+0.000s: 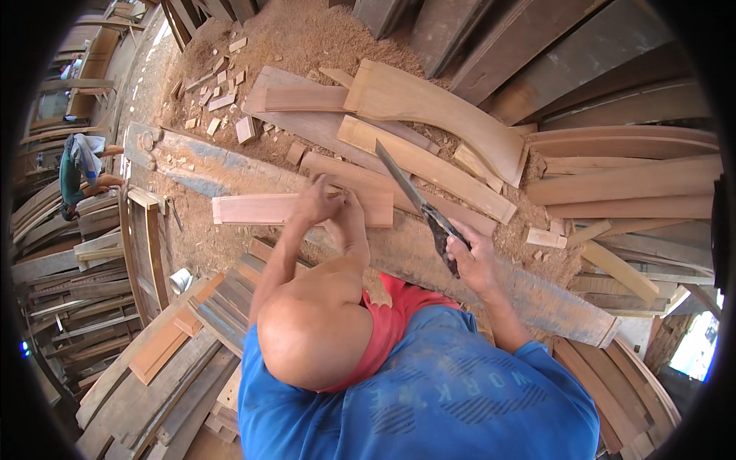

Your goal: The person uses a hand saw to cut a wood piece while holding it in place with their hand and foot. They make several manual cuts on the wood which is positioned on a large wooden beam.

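Observation:
My right hand (474, 257) is wrapped round the black handle of a handsaw (400, 176). Its grey blade points up and to the left, raised apart from the pinkish board (257, 209) beneath my left hand. My left hand (316, 201) is closed beside my bare foot (346, 222), its fingers bent at the board's far edge; what they hold, if anything, is hidden. The foot presses on the board, which lies across a long worn plank (529, 295). Just beyond lie a reddish board (360, 175) and a light curved-edge board (437, 115).
Small wood offcuts (222, 100) lie scattered in sawdust (299, 34) at the far left. Large planks (552, 54) lean at the far right, above stacked curved boards (629, 180). More boards (184, 368) lie at the near left. Another person (80, 172) bends over at the left.

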Demonstrator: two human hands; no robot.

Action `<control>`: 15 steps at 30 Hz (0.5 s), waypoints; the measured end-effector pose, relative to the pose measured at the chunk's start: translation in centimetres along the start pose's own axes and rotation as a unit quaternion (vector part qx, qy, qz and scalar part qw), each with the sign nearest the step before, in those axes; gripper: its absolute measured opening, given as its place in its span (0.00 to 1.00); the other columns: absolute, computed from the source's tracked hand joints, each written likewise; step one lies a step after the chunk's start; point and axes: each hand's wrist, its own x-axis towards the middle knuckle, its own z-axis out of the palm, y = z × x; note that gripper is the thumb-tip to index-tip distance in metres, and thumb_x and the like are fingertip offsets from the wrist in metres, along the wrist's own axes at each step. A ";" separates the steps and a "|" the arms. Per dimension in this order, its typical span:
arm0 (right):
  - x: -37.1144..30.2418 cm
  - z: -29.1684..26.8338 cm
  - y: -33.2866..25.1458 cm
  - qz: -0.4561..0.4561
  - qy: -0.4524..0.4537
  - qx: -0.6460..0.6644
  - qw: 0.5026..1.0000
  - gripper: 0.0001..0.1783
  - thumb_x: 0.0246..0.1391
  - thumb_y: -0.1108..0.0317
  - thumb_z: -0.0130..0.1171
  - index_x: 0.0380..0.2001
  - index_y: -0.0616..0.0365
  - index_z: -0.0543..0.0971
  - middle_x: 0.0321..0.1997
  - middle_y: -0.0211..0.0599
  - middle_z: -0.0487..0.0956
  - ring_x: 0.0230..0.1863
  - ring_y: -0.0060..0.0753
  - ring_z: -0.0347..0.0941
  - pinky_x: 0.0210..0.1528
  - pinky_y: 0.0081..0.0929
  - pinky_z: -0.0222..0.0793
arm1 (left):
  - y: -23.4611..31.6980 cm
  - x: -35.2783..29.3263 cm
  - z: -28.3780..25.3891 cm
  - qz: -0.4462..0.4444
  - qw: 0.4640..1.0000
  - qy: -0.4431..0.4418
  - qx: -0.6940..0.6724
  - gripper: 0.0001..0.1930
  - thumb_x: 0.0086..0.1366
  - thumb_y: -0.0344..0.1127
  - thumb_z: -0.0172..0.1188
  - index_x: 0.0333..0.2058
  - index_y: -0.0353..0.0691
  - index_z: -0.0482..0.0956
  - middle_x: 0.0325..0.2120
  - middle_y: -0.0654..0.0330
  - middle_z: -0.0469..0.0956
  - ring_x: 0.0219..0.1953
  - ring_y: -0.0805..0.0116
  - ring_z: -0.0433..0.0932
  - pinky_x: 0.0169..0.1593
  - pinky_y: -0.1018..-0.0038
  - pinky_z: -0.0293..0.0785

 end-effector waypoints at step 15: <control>9.5 6.4 -5.1 -0.138 -0.142 -0.041 0.979 0.30 0.72 0.48 0.51 0.51 0.71 0.78 0.37 0.42 0.80 0.42 0.33 0.75 0.48 0.33 0.73 | 13.5 -2.2 -4.1 0.448 0.591 0.039 -0.669 0.22 0.76 0.37 0.60 0.63 0.40 0.67 0.42 0.50 0.80 0.43 0.58 0.82 0.46 0.62 0.82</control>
